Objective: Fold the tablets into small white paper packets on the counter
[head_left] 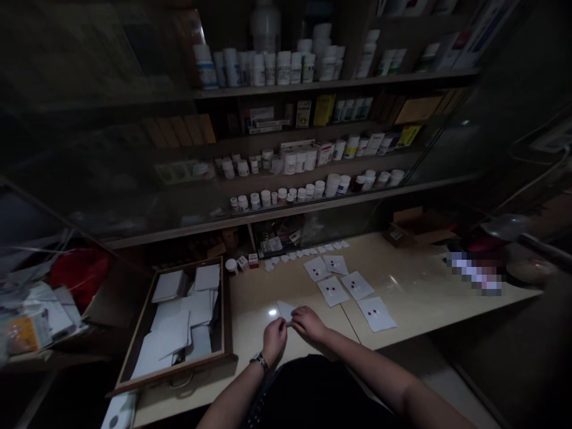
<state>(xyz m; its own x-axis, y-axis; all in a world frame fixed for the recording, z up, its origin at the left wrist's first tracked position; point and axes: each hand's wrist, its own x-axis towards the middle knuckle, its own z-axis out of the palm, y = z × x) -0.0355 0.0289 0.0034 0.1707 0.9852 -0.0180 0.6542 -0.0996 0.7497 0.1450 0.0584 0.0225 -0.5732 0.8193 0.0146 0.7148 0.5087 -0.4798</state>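
Both my hands meet over a small white paper square (285, 310) on the pale counter (411, 286). My left hand (273, 338), with a watch on the wrist, pinches the paper's near edge. My right hand (307, 323) has its fingers closed on the same paper from the right. To the right lie several white paper squares (333, 291) laid flat, each with small dark red pills on it; the nearest (376, 313) is by the counter's front edge.
An open wooden drawer (179, 325) at the left holds stacked white papers. Small folded packets (308, 253) and little bottles (231, 266) line the counter's back. Shelves of white medicine bottles (286, 65) and boxes rise behind. A cardboard box (413, 226) sits at the back right.
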